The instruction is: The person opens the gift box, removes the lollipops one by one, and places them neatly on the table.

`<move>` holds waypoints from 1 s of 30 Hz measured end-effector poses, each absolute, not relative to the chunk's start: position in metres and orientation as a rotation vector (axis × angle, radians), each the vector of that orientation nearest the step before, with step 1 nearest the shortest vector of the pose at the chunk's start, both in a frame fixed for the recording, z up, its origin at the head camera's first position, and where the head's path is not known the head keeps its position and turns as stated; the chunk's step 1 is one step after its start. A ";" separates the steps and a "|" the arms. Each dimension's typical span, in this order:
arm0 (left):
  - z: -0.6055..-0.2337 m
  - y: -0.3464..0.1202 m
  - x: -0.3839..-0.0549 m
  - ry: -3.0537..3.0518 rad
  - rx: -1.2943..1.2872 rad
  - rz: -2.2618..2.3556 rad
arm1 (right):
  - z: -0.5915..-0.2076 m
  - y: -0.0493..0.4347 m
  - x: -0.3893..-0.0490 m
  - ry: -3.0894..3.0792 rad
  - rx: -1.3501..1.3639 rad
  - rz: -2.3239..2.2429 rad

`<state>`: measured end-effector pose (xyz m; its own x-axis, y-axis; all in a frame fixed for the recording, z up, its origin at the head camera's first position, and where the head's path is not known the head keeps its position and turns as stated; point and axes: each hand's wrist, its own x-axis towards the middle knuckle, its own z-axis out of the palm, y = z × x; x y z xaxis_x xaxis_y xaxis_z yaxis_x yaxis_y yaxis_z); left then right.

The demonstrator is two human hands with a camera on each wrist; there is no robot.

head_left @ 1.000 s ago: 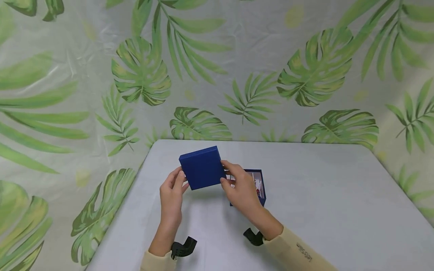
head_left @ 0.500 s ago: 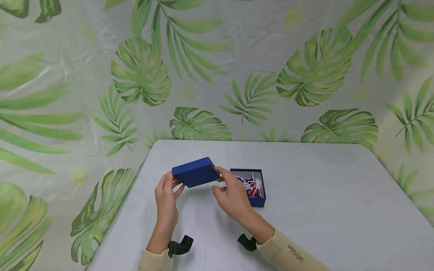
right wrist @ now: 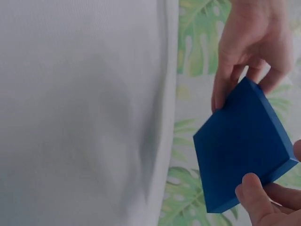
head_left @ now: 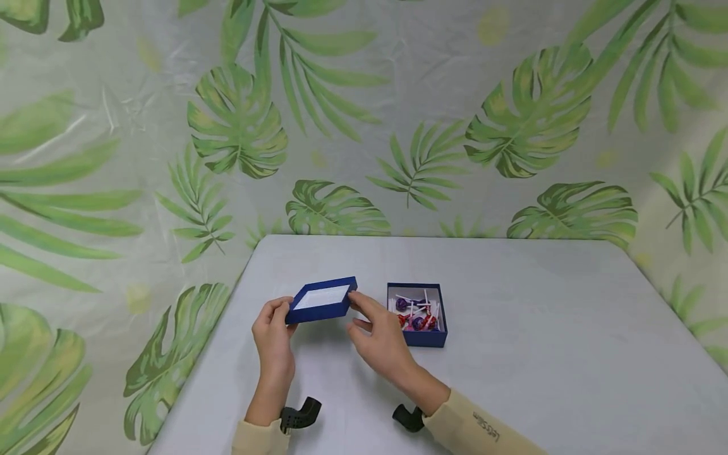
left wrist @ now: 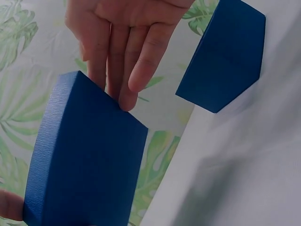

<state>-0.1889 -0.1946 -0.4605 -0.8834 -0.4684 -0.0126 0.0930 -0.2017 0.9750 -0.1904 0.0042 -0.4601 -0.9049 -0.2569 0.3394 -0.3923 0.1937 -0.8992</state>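
Note:
A square blue box lid (head_left: 323, 298) is held above the table, tilted, its white inside facing up in the head view. My left hand (head_left: 274, 341) grips its left edge, thumb on top and fingers beneath. At its right corner, my right hand (head_left: 380, 338) holds the lid with its fingertips. In the right wrist view the lid's plain blue outer face (right wrist: 240, 141) shows between both hands. Behind my right hand stands the matching open box (head_left: 428, 339), with several lollipops (head_left: 418, 315) inside, wrapped in red and purple.
A white-covered table (head_left: 540, 328) lies under everything. At its far edge hangs a leaf-patterned curtain (head_left: 432, 82). Black camera mounts (head_left: 301, 414) sit on both wrists. In the left wrist view the box (left wrist: 230, 56) stands beside the lid.
The lid has turned over from its blue outer face to its white inside and sunk slightly. Both hands have shifted left, and the right one no longer covers the box of lollipops.

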 end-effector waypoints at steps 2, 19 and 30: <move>-0.462 -0.196 -0.188 -1.703 0.442 -2.129 | -0.456 0.003 -0.187 -2.340 0.631 1.870; -0.484 -0.200 -0.191 -1.790 0.497 -2.063 | -0.488 -0.011 -0.195 -2.389 0.497 1.860; -0.499 -0.202 -0.199 -1.830 0.511 -2.034 | -0.495 -0.014 -0.202 -2.486 0.409 1.786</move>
